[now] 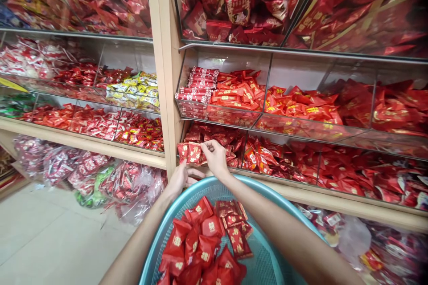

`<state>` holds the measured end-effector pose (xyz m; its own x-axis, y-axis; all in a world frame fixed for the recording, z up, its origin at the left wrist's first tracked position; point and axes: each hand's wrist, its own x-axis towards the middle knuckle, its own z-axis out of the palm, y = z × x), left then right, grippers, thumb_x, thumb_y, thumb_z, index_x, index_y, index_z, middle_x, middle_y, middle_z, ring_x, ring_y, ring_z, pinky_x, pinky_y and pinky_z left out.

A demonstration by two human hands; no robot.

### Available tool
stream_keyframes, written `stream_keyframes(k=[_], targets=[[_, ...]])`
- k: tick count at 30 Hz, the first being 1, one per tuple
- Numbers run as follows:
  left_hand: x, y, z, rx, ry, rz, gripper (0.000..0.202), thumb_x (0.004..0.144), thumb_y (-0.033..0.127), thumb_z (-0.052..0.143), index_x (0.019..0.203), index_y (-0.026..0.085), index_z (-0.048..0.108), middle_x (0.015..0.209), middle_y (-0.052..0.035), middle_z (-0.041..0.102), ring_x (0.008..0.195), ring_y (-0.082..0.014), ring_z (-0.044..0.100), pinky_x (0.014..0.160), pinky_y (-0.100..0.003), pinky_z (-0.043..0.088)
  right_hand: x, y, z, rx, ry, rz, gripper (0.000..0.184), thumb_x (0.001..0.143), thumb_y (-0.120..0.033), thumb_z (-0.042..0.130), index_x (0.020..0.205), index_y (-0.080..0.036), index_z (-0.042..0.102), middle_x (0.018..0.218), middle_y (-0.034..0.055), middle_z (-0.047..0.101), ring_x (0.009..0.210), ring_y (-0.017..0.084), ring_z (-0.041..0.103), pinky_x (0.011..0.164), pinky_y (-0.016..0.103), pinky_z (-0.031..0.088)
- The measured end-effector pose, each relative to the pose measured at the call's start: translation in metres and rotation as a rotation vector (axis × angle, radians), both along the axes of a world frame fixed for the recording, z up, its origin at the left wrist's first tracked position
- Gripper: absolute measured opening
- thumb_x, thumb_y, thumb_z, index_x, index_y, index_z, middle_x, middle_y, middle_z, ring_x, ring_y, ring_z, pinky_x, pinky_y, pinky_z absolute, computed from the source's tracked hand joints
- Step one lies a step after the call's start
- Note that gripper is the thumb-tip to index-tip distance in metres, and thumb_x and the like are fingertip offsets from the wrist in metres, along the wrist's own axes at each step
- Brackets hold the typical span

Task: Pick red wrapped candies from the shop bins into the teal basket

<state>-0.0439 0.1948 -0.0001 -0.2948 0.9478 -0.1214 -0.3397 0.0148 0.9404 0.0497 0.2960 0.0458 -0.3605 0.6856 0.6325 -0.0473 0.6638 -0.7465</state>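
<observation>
Pinching packets [189,152] mid-frame at bin [246,144] front with left hand [180,179] from below and right hand [216,159] from above, over part-filled basket [262,265] lower centre, bin far from emptied.

**Legible print.** At 6 o'clock, red packets [207,245] in the teal basket [267,258] each bear one gold double-happiness character, 囍, centred on the face. At 7 o'clock, close to centre, the gripped packets [189,152] at the bin front show the same gold character, partly blurred. At 11 o'clock, stacked red packs [199,84] carry white print too small to read. At 9 o'clock, the print on the yellow packs [133,91] is illegible. Gold marks on the other shelved wrappers are too blurred to read.
</observation>
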Motion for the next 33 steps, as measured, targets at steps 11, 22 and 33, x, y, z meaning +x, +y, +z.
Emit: stream_keyframes(k=[11,22,33], targets=[[0.007,-0.005,0.017,-0.033,-0.035,0.000,0.046,0.089,0.047,0.025,0.105,0.012,0.050,0.077,-0.0097,0.071,0.040,-0.0141,0.061,0.033,-0.020,0.041,0.003,-0.003,0.006,-0.147,0.080,0.075,0.024,0.078,-0.039,0.050,0.071,-0.016,0.057,0.066,0.0004,0.059,0.059,0.012,0.052,0.058,0.023,0.042],[0.007,-0.012,0.021,-0.164,-0.015,-0.091,0.069,0.085,0.058,0.019,0.084,0.006,0.064,0.048,-0.0097,0.065,0.034,-0.0157,0.055,0.031,-0.019,0.034,0.098,-0.010,0.043,-0.219,0.008,0.220,0.025,0.075,-0.042,0.058,0.075,-0.016,0.056,0.066,-0.0007,0.056,0.060,0.011,0.051,0.059,0.024,0.043],[0.017,-0.010,0.034,-0.064,-0.029,-0.045,0.054,0.090,0.046,0.020,0.123,0.008,0.041,0.070,-0.0103,0.071,0.043,-0.0186,0.063,0.033,-0.022,0.042,0.181,-0.039,-0.002,-0.553,-0.522,0.546,0.031,0.074,-0.047,0.057,0.072,-0.016,0.057,0.066,0.0003,0.056,0.061,0.011,0.051,0.060,0.024,0.041]])
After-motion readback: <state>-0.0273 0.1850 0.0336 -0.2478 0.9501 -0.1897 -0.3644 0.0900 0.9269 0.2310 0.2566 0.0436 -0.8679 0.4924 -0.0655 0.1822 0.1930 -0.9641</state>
